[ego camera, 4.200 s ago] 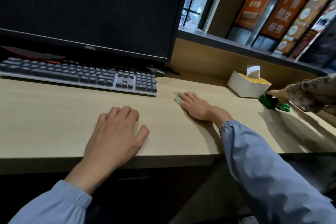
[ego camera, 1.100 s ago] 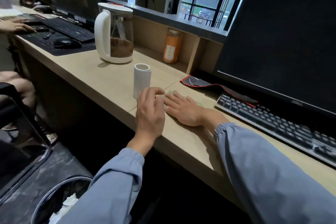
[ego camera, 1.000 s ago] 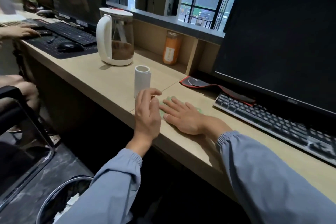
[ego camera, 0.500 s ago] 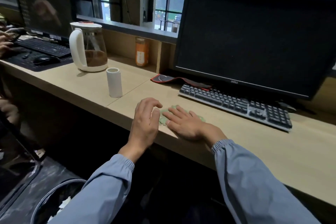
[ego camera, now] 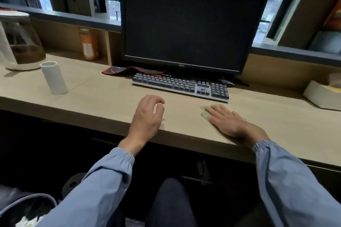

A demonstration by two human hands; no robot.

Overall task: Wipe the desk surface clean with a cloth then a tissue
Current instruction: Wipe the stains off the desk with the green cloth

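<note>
Head view — right hand [ego camera: 228, 121] flat on cloth [ego camera: 204, 113], left hand [ego camera: 147, 116] loose, empty, kettle [ego camera: 24, 42] holding brown liquid.

The monitor [ego camera: 193, 20] shows a small DELL logo [ego camera: 181, 65] at six o'clock on its lower bezel. The orange bottle's [ego camera: 89, 46] label is too blurred to read.

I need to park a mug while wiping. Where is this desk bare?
Bare desk lies between the white roll and the left hand, and between the right hand on the cloth and the tissue box. It is crowded under the monitor with the keyboard and by the kettle.
</note>
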